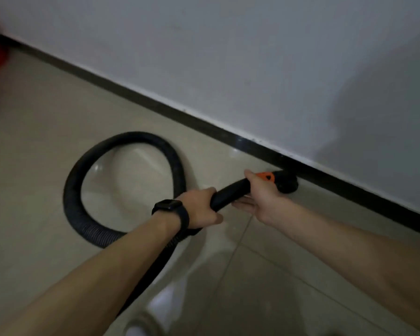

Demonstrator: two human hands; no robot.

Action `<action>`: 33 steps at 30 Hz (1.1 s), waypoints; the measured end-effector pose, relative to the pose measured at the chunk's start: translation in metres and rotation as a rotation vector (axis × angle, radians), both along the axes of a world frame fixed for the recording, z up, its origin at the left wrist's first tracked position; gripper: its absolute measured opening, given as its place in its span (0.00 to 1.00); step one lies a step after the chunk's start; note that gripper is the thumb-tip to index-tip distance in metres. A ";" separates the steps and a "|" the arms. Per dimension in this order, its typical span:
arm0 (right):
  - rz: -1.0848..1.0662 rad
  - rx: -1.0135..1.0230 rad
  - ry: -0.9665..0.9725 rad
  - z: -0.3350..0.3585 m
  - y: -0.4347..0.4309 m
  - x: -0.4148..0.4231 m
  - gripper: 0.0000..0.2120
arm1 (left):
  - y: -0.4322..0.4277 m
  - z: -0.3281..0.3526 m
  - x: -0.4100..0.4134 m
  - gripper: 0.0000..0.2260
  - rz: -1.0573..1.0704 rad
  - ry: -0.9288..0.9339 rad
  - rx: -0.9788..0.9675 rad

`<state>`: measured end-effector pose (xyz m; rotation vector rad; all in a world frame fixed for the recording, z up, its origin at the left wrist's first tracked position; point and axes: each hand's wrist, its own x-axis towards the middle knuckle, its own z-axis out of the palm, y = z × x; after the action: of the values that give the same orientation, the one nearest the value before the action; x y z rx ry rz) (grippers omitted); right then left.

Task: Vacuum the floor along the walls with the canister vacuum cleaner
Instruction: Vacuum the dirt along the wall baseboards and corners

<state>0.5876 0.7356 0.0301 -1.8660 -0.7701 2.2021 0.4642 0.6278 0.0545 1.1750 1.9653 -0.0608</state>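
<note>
Item: black rigid vacuum wand (228, 191). Left hand (199, 207) gripped its rear; right hand (260, 200) clasped it ahead. Round black nozzle (286, 183), beyond right hand, sat against black skirting (349, 190). Edge-vacuuming apparently under way; next, slide nozzle along skirting.

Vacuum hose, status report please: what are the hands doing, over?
Left hand grips wand, right hand holds it near orange collar. Nozzle on floor at baseboard. Hose looped left, nothing blocking.

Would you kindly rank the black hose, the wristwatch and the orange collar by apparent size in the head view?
1. black hose, by far the largest
2. wristwatch
3. orange collar
The wristwatch is nearer the camera, so the last two are unsure.
</note>
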 end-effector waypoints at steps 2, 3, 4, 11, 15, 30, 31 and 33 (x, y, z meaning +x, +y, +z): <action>0.043 -0.013 -0.015 0.030 -0.023 -0.041 0.13 | -0.036 0.030 -0.019 0.17 0.101 0.026 0.003; 0.026 -0.022 -0.022 0.048 -0.035 -0.058 0.13 | -0.056 0.048 -0.025 0.18 0.145 0.022 0.010; -0.009 -0.029 -0.033 0.065 -0.048 -0.073 0.13 | -0.075 0.069 -0.029 0.20 0.192 0.007 0.028; -0.080 -0.047 -0.013 0.205 -0.079 -0.058 0.09 | -0.215 0.228 -0.024 0.19 0.151 0.006 -0.151; 0.124 0.080 -0.100 0.320 -0.070 -0.012 0.10 | -0.279 0.323 -0.011 0.17 0.094 0.115 -0.160; 1.228 0.679 0.160 0.630 -0.309 -0.097 0.10 | -0.438 0.504 0.101 0.17 0.455 0.115 -0.165; 1.301 0.727 0.165 0.636 -0.330 -0.100 0.10 | -0.453 0.508 0.097 0.19 0.522 0.133 -0.151; 1.426 0.781 0.181 0.644 -0.372 -0.104 0.09 | -0.484 0.513 0.087 0.21 0.770 0.177 -0.082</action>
<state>0.4834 0.3636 0.6742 -0.6262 -2.9204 1.8198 0.5513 0.1437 0.5670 0.3106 2.4210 0.1582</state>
